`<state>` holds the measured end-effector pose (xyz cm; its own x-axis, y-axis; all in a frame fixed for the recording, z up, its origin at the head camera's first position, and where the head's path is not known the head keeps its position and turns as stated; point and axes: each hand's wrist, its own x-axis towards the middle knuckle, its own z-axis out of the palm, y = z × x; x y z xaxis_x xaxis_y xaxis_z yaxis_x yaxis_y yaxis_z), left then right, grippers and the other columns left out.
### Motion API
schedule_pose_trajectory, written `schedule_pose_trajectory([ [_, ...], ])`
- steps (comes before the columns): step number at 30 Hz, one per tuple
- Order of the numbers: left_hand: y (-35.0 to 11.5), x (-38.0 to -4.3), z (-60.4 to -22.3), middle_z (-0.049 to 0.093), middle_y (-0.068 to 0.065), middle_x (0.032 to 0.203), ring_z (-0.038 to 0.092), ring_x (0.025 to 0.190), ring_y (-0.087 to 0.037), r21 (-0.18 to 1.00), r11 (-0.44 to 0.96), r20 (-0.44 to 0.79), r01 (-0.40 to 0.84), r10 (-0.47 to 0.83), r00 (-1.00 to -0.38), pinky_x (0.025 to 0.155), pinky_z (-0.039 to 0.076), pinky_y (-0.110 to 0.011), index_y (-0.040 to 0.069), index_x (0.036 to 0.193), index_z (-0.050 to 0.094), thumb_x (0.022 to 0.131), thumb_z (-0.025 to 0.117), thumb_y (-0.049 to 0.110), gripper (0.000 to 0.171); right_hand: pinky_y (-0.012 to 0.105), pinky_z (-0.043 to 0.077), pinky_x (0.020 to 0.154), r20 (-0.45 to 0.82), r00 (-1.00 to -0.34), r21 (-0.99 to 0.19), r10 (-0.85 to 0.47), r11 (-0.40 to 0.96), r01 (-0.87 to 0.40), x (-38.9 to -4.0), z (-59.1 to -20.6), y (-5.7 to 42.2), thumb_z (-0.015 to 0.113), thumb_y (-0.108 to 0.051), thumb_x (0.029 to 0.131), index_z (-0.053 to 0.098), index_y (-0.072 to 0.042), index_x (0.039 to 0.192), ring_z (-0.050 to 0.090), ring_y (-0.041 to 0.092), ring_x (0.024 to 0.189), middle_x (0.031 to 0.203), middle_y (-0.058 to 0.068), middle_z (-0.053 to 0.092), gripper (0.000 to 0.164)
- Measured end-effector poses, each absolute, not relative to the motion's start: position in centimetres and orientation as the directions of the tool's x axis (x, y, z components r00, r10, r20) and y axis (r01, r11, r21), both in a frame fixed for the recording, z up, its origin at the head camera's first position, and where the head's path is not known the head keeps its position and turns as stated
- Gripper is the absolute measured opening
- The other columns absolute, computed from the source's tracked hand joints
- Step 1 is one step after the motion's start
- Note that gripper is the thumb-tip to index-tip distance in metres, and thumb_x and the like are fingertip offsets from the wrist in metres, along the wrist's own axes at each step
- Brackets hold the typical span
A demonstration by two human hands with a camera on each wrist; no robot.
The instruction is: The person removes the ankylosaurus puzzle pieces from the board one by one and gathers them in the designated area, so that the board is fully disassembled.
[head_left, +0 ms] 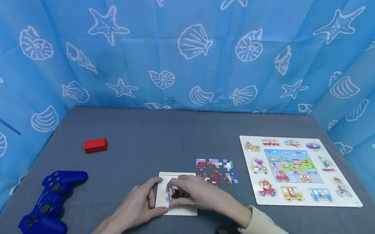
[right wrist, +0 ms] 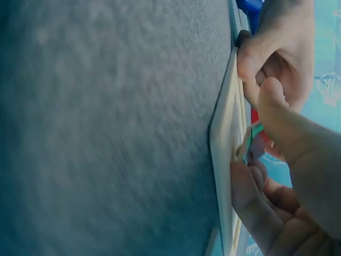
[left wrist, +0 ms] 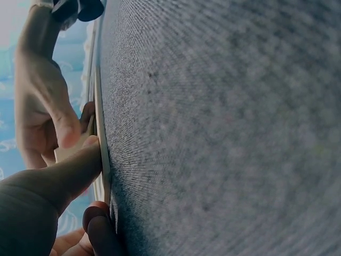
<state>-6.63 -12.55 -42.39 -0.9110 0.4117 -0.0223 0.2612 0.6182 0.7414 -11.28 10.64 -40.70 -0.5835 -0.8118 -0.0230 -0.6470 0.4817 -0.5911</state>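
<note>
A small pale wooden puzzle tray lies flat on the grey table. My left hand holds its left side, the thumb at the near left corner and a finger at the far left one. Over the tray, my right hand pinches a colourful jigsaw piece, partly hidden by the fingers. In the right wrist view the jigsaw piece appears tilted at the tray surface. How many pieces lie under the fingers I cannot tell. Several loose jigsaw pieces lie just right of the tray.
A white peg puzzle board with vehicle pieces lies at the right. To the left are a blue game controller and, farther back, a red block. A blue curtain with shell prints hangs behind the table.
</note>
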Motion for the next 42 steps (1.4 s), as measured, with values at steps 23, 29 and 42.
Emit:
schedule_pose_trajectory([
  [23, -12.6, -6.6, -42.5, 0.051, 0.013, 0.066, 0.04, 0.053, 0.005, 0.747, 0.61, -0.014, 0.264, 0.411, -0.912, 0.052, 0.036, -0.018, 0.003, 0.138, 0.055, 0.08, 0.088, 0.032, 0.072, 0.013, 0.035, 0.063, -0.076, -0.508, -0.665, -0.858, 0.423, -0.615, -11.5, -40.3, 11.7, 0.052, -0.014, 0.107, 0.054, -0.007, 0.113, 0.035, -0.005, 0.065, 0.08, -0.006, 0.049, 0.009],
  [29, -12.6, -6.5, -42.5, 0.051, 0.013, 0.066, 0.041, 0.054, 0.005, 0.745, 0.61, -0.01, 0.27, 0.415, -0.91, 0.053, 0.036, -0.018, 0.004, 0.137, 0.056, 0.081, 0.088, 0.033, 0.071, 0.014, 0.046, 0.074, -0.067, -0.556, -0.622, -0.828, 0.471, -0.626, -10.9, -39.9, 11.2, 0.067, -0.008, 0.098, 0.061, -0.006, 0.129, 0.053, -0.003, 0.077, 0.084, 0.0, 0.066, 0.032],
  [42, -12.6, -6.5, -42.7, 0.051, 0.014, 0.066, 0.041, 0.054, 0.006, 0.745, 0.601, 0.014, 0.289, 0.419, -0.908, 0.054, 0.037, -0.018, 0.005, 0.136, 0.056, 0.081, 0.087, 0.033, 0.069, 0.014, 0.041, 0.062, 0.06, -0.661, -0.391, -0.748, 0.592, -0.705, -8.9, -39.7, 10.3, 0.079, -0.009, 0.086, 0.072, -0.015, 0.121, 0.053, 0.001, 0.072, 0.094, -0.002, 0.069, 0.036],
])
